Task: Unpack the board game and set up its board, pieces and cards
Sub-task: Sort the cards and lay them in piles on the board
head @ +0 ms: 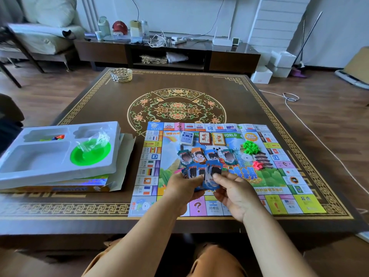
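Bench (pixel 83 108) carries the game board (pixel 295 188), printed "WORLD", beside a white tray (pixel 40 170) holding a green bowl (pixel 79 156). Left hand (pixel 180 188) and right hand (pixel 235 193) both grip blue paper money (pixel 210 183) above the board's near edge, just short of piles marked "100" (pixel 185 156) and "2000" (pixel 198 155).

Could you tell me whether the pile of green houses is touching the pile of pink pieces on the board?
Apart. The head view shows the green houses higher on the game board, with a clear strip of printed artwork between them and the pink pieces.

Glossy paper board (pixel 279 156), plastic tray (pixel 50 168)
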Demonstrator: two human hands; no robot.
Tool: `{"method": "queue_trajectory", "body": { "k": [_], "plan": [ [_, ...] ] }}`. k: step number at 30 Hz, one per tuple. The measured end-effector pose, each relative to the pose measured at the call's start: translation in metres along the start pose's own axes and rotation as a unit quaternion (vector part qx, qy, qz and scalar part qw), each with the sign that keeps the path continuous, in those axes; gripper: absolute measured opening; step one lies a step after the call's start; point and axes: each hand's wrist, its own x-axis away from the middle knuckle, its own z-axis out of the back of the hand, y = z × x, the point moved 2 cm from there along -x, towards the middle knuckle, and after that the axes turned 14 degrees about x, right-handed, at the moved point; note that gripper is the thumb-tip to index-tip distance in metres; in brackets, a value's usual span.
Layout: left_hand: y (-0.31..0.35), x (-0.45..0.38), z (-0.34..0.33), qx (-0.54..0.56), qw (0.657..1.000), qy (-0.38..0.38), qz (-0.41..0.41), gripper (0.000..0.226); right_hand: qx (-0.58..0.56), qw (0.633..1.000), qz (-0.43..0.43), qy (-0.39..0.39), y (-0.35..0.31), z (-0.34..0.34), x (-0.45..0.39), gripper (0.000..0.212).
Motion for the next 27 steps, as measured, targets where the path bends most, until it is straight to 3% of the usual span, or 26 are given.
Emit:
{"method": "queue_trajectory", "body": {
  "k": [3, 8, 10, 13, 16, 22, 25, 27],
  "plan": [
    [-0.001, -0.001, -0.002, -0.008, 1.0, -0.021, 0.005, 0.003, 0.014, 1.0, 0.002, 0.02, 0.004, -0.001, -0.003, 0.012],
    [-0.001, 0.0, -0.007, 0.046, 0.995, -0.086, 0.039, 0.021, 0.048, 0.996, 0.017, 0.07, 0.009, -0.004, -0.008, 0.01],
    [-0.003, 0.002, -0.01, 0.058, 0.993, -0.096, 0.04, 0.015, 0.064, 0.993, 0.033, 0.089, 0.01, -0.01, -0.008, 0.011],
    [-0.009, 0.0, -0.014, 0.027, 0.996, -0.079, 0.002, 0.014, 0.131, 0.982, 0.075, 0.112, 0.013, -0.02, -0.007, 0.022],
    [-0.013, -0.006, -0.013, -0.013, 0.997, -0.059, -0.05, 0.023, 0.203, 0.968, 0.111, 0.095, 0.012, -0.021, -0.003, 0.017],
    [-0.008, 0.006, -0.02, -0.145, 0.97, -0.142, -0.135, 0.033, 0.284, 0.945, 0.128, 0.103, 0.015, -0.006, -0.01, 0.025],
    [-0.012, 0.008, -0.022, -0.18, 0.963, -0.106, -0.169, 0.027, 0.32, 0.931, 0.133, 0.117, 0.018, 0.002, -0.007, 0.022],
    [-0.018, 0.001, -0.017, -0.255, 0.942, -0.029, -0.217, 0.024, 0.345, 0.919, 0.14, 0.129, 0.021, 0.006, -0.006, 0.026]
  ]
}}
